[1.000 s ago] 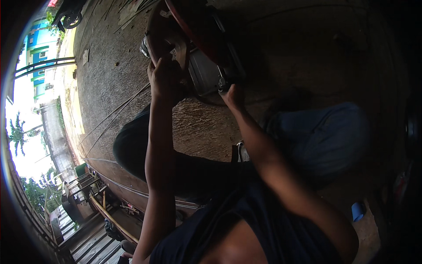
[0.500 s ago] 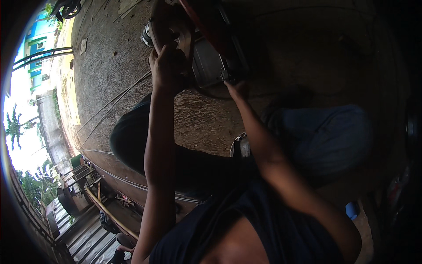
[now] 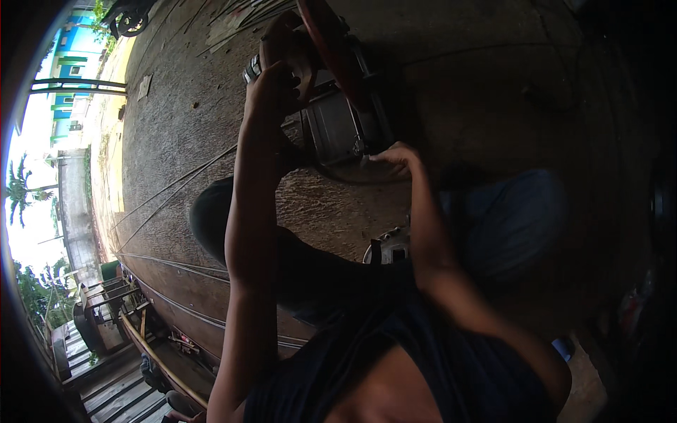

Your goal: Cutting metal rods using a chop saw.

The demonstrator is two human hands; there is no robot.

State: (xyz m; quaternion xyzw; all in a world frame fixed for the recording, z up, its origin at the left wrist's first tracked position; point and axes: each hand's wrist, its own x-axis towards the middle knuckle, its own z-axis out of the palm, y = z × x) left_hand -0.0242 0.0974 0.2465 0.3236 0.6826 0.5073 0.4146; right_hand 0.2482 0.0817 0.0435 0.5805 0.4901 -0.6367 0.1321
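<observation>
A cut-off saw with a red guard [image 3: 326,46] stands on the ground in front of me, its dark metal base [image 3: 330,127] nearest to me. My left hand [image 3: 269,88] is closed on the upper left part of the saw, the fingers partly lost in shadow. At the near end of the base is the clamp screw [image 3: 359,144] with a small crank handle [image 3: 365,161]. My right hand [image 3: 400,155] reaches it from the right, thumb and fingers pinched on the handle. What lies under the guard is too dark to make out.
Thin rods [image 3: 176,185] lie on the rough ground to the left, and more strips [image 3: 236,25] lie beyond the saw. A pale round object [image 3: 384,247] sits between my legs. A cable curves past the saw's base. Wooden structures [image 3: 106,310] stand at the lower left.
My right hand has swung to the right of the screw, with its wrist bent and fingers pointing left. My left hand stays on the saw. The whole view has shifted slightly.
</observation>
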